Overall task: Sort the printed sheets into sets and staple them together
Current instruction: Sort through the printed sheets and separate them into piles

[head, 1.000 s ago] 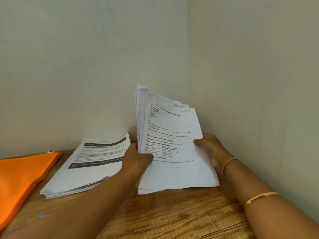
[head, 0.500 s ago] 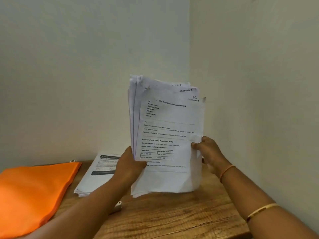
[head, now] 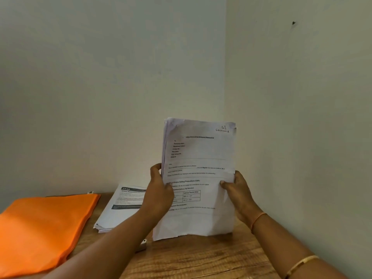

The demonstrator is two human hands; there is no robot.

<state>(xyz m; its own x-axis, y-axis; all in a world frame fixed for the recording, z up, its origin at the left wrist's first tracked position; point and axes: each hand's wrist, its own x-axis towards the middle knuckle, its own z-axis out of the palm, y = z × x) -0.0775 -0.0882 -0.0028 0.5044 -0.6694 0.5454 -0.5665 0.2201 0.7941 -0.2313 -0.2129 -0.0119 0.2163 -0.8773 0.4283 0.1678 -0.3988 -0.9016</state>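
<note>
The fingers (head: 156,170) of the left hand (head: 159,196) curl round the left edge of a thick stack of printed sheets (head: 199,156), with the thumb laid across the front page. The right hand (head: 239,195) pinches the opposite edge, thumb on the front and its other fingers out of sight behind the paper. So both hands are gripping the stack, one on each side, about halfway up.

The stack stands upright and faces the person. Its bottom edge seems to rest on the bench (head: 201,258) near the back right corner, close to the right-hand wall. I'd say it is held that way so the sheets drop level against the wood and square up. The top left corner looks a little fanned, so the edges are not quite flush yet. Holding it upright also keeps the handwritten "S1, Section-1" in the front page's top right corner readable, which probably tells which set this is.

A second pile of printed paper (head: 120,206) lies flat towards the back edge of the bench. It sits just left of the upright stack and is partly hidden by the left hand, so it looks set aside from what is being handled. An orange folder (head: 46,224) lies along the left edge, well apart from the hands.

A small pale object (head: 143,243) peeks out from under the left forearm. It could be the stapler, but too little shows to tell. Nothing looks stapled yet, so my guess is the work is at the sorting stage
</note>
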